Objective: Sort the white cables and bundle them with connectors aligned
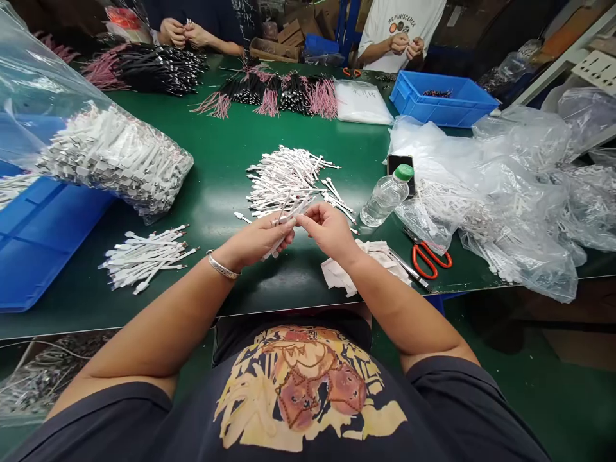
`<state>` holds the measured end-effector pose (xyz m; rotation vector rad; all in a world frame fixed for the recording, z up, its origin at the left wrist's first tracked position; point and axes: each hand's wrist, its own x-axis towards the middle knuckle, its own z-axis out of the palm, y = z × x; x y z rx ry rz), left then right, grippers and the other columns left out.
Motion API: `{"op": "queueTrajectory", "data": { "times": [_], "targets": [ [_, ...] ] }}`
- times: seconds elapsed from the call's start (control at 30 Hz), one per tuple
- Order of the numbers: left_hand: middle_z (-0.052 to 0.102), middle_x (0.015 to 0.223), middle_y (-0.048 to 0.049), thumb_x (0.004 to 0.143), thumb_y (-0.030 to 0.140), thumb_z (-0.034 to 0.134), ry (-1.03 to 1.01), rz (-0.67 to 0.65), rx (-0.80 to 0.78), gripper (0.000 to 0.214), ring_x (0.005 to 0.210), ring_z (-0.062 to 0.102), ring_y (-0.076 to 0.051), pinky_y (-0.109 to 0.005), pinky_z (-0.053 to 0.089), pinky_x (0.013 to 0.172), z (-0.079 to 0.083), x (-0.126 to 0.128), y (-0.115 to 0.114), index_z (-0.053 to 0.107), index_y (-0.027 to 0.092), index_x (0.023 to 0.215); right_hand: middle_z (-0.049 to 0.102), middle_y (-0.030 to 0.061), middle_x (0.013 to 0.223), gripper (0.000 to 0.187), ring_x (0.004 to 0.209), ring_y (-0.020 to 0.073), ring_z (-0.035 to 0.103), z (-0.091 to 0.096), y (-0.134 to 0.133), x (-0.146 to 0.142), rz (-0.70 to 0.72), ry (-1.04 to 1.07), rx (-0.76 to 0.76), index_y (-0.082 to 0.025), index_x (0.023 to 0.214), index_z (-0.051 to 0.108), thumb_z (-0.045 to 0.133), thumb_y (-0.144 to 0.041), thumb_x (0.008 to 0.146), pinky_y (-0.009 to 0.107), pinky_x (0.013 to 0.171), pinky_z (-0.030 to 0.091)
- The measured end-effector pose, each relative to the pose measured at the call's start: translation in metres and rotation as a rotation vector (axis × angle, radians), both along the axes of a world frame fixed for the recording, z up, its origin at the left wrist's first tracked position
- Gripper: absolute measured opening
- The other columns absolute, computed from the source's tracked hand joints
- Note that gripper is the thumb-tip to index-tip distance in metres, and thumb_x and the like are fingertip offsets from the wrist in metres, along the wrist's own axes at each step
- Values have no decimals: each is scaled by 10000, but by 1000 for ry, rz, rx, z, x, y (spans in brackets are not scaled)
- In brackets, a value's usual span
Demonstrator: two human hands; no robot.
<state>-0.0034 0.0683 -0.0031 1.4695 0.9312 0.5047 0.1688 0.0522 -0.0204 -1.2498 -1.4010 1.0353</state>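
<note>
My left hand (262,240) is closed around several short white cables (301,206) that stick out above and below the fingers. Thumb and fingertips of my right hand (332,232) pinch at the cables beside the left fingers; the exact part pinched is hidden. Just beyond both hands lies a large heap of white cables (283,176) with small connector ends. A smaller pile of white cables (144,256) rests on the green table (216,141) to the left. Under my right wrist there are crumpled white cloth pieces (337,276).
Orange-handled scissors (432,258), tweezers (409,268), a water bottle (385,196) and a phone (400,168) lie right. Plastic bags (510,212) cover the far right. A full bag (120,154) leans over a blue bin (43,237). Two people (402,38) work opposite, near black cable bundles (158,67).
</note>
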Motion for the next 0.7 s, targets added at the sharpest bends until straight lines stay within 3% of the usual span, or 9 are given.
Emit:
{"op": "queueTrajectory", "data": {
  "times": [0.17,0.3,0.4,0.5,0.63,0.7],
  "targets": [
    [499,644,24,809,450,590,-171,96,-200,310,504,455,-67,-187,374,448,-10,-4,-1,495,161,752,525,-37,652,249,587,90,510,-4,8,-11,23,40,43,-184,725,493,614,-394,781,225,557,416],
    [528,660,13,769,411,652,-289,157,-288,294,526,471,-67,-194,382,491,-13,-6,3,537,141,782,583,-19,720,297,557,81,567,-7,7,-15,-87,291,-101,-195,756,426,616,-424,774,169,410,314],
    [551,669,4,767,409,655,-276,161,-305,295,535,490,-78,-206,384,502,-15,-6,4,559,137,830,630,6,794,317,562,88,607,-9,6,-16,-75,395,-161,-196,794,413,640,-414,751,153,354,251],
    [564,687,1,779,402,643,-253,160,-284,283,536,491,-80,-210,382,504,-18,-6,5,559,142,853,611,-17,746,282,513,69,568,-11,7,-14,-77,435,-137,-198,873,443,625,-387,771,156,360,272],
    [534,677,17,801,405,616,-220,151,-273,269,515,455,-70,-200,364,482,-20,-6,3,552,154,873,478,-74,612,211,437,48,426,-15,12,-8,-165,441,-62,-216,933,483,577,-367,821,179,409,332],
    [513,663,25,815,417,594,-199,106,-276,263,515,445,-71,-198,367,480,-20,-7,2,538,164,861,450,-76,585,210,432,54,410,-16,13,-3,-113,376,-55,-213,973,520,571,-362,833,193,425,348]
  ]
}}
